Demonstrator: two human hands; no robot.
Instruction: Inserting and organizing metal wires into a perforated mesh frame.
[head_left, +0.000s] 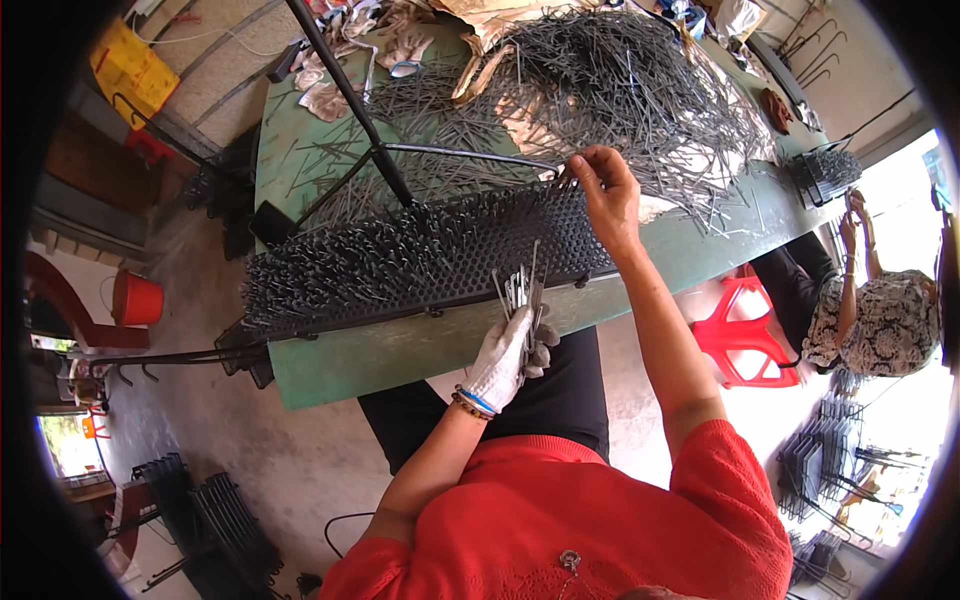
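My left hand (503,362), in a whitish knit glove, is closed round a bundle of thin metal rods (517,288) that point up and away from me. Just beyond it lies a long black perforated rack (530,232) at the near edge of the table. Dark rods (340,265) stand packed in the holes along its left and middle. Toward its right end, many holes show bare. My bare right hand (612,200) is over the far right corner of the rack, thumb and fingers pinched together. Whatever sits between those fingertips is too small to make out.
A big heap of loose rods (610,80) covers the back of the green table (390,360). A black bar frame (345,95) rises from the rack. Crumpled gloves (405,48) lie at back left. At right, a person (875,320) handles another rack (828,172) near a red stool (745,340).
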